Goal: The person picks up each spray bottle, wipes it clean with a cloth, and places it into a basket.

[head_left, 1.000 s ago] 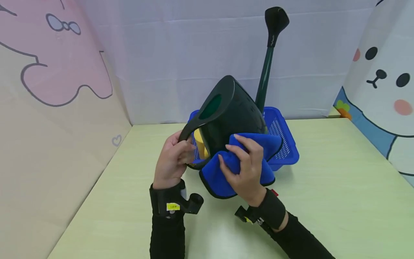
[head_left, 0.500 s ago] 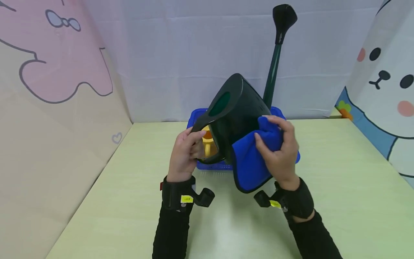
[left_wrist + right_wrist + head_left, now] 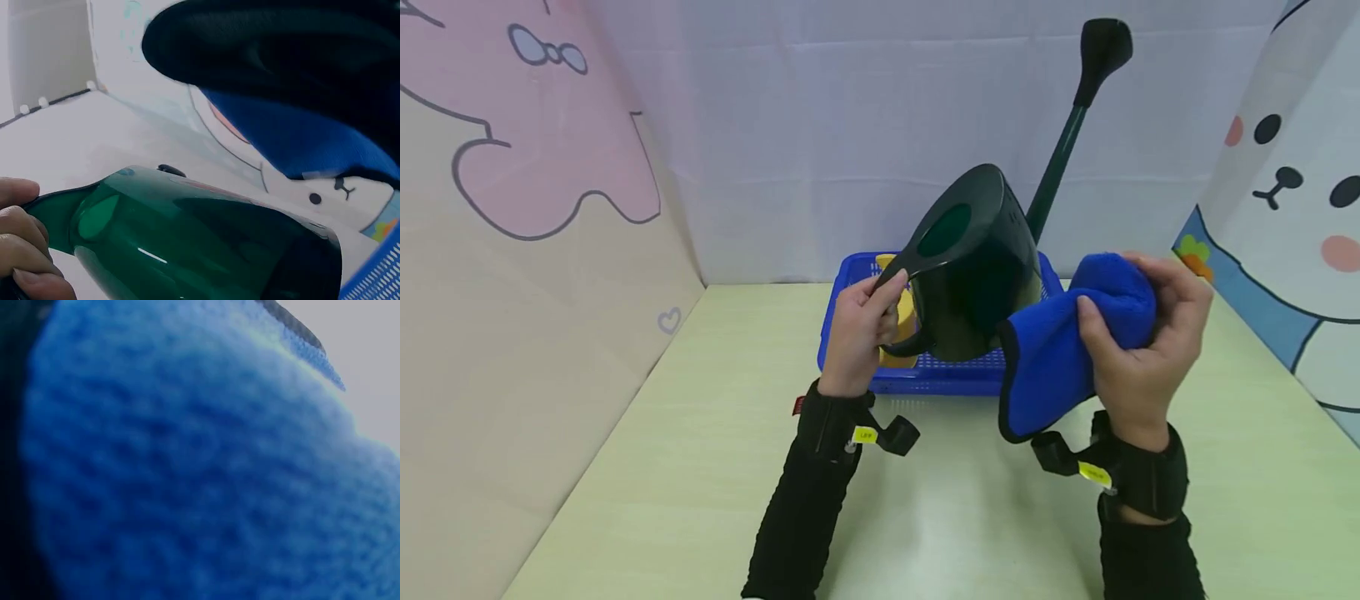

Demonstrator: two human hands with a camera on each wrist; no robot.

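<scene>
A dark green watering can (image 3: 977, 292) with a long spout hangs tilted over the blue basket, its black sprinkler head (image 3: 1105, 54) pointing up at the back. Its handle is gripped by my left hand (image 3: 861, 333), the fingers curled round it. In the left wrist view the can's body (image 3: 206, 244) looks translucent green. My right hand (image 3: 1150, 350) holds a bunched blue cloth (image 3: 1060, 350) with black edging between thumb and fingers, to the right of the can. This cloth fills most of the right wrist view and hides the fingers there.
Behind the can, a blue plastic basket (image 3: 940, 385) stands on the pale green table (image 3: 662, 467) with a yellow item (image 3: 901, 360) inside, partly hidden. A white curtain (image 3: 820, 150) closes off the back, and printed cartoon panels flank both sides.
Both hands have moved right. The watering can has shifted right and tilted further, and the cloth has gone from lying against its body to beside it, off to the right.
</scene>
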